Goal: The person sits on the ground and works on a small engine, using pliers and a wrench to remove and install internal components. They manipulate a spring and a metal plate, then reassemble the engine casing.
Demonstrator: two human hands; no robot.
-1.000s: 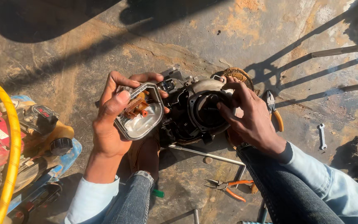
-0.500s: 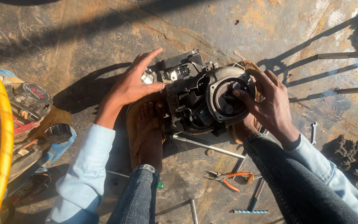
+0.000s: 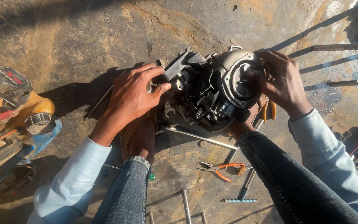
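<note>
Dark engine assembly sits on the stained concrete floor, propped between the person's feet – black, greasy, cluttered with small brackets and linkages on its near face. Right end is a lighter grey round housing with a circular opening facing up toward the camera; a flat grey bracket sticks out at the top left.

Left hand lies flat, palm down on the left end of the assembly, fingers loosely spread, tips touching a small shiny metal part; not gripping anything that shows. Right hand curls over the rim of the round housing, fingers bent onto its edge – whether it pinches something small there, cannot tell.

Long thin metal rod lies on the floor just below the assembly. Orange-handled pliers lie lower, between the legs in blue jeans. A second orange handle peeks out just beside the right wrist. Red-and-yellow machine at the left edge, well apart. Light blue sleeves on both arms.
</note>
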